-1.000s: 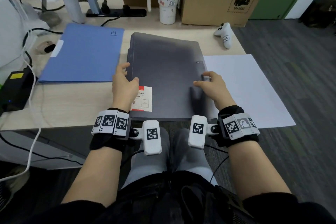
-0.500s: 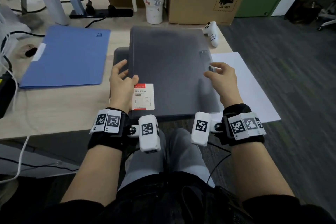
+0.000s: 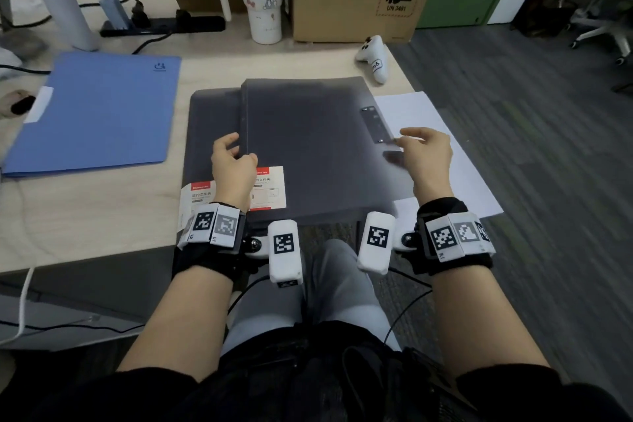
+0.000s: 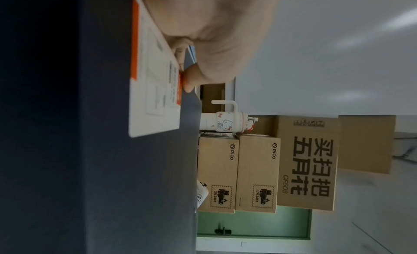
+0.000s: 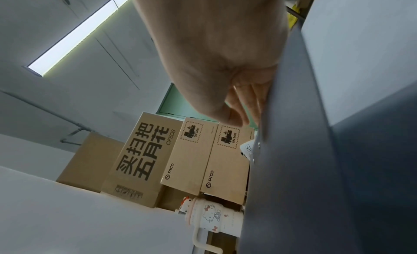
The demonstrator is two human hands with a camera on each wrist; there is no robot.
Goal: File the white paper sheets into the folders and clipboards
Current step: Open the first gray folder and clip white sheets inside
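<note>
Two dark grey folders lie stacked at the desk's front edge. The upper grey folder [image 3: 308, 140] sits shifted right of the lower grey folder [image 3: 212, 120]. My left hand [image 3: 233, 161] grips the upper folder's left edge, thumb on top beside its red-and-white label [image 3: 270, 188]. My right hand [image 3: 424, 154] pinches its right edge near the metal clip strip [image 3: 375, 125]. A white paper sheet [image 3: 421, 113] lies under that folder's right side and overhangs the desk. The blue folder [image 3: 99, 113] lies closed at the left. The left wrist view shows my thumb [image 4: 189, 79] on the label.
At the back stand a Hello Kitty tumbler [image 3: 262, 0], cardboard boxes [image 3: 356, 0] and a power strip [image 3: 164, 26] with cables. A white controller [image 3: 373, 56] lies near the desk's right edge. Bare desk [image 3: 85, 209] shows at the front left. Carpeted floor is to the right.
Both hands have shifted the upper grey folder to the right, uncovering the left strip and label of the lower grey folder. The head view has tilted closer.
</note>
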